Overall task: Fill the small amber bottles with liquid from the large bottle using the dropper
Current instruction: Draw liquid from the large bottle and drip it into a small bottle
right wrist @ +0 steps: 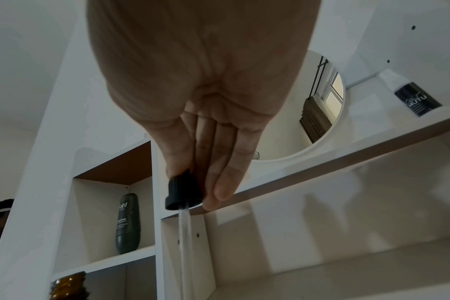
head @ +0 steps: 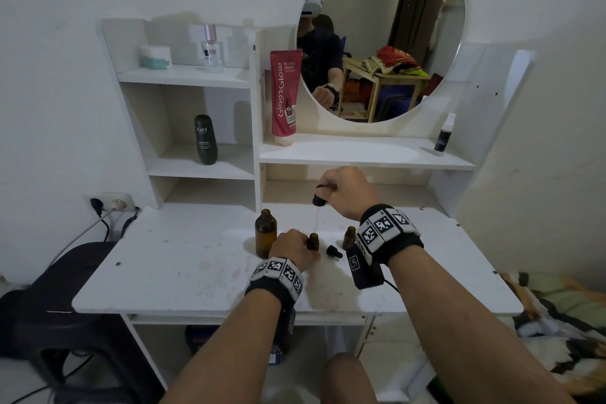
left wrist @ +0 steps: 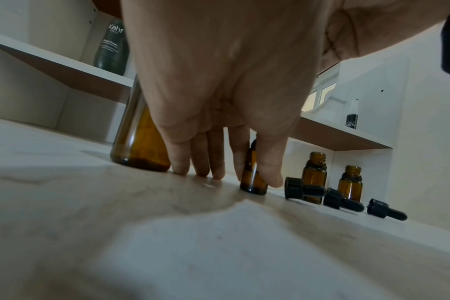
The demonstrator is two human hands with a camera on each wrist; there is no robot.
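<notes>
The large amber bottle (head: 265,233) stands uncapped on the white desk (head: 183,259). Just right of it my left hand (head: 306,248) holds a small amber bottle (head: 313,241) upright on the desk, between thumb and fingers (left wrist: 270,172). Above it my right hand (head: 328,187) pinches the black bulb of a dropper (head: 319,198). Its glass pipette (right wrist: 184,243) points straight down at that bottle's mouth; whether the tip is inside is unclear. Two more open small bottles (left wrist: 314,174) (left wrist: 350,182) stand to the right, with three black dropper caps (left wrist: 343,201) lying in front of them.
Shelves rise behind the desk with a dark green bottle (head: 206,139), a red tube (head: 284,95), a small spray bottle (head: 443,136) and a round mirror (head: 380,33). A black stool (head: 55,302) stands left of the desk. A wall socket with cables (head: 110,205) is at the desk's back left.
</notes>
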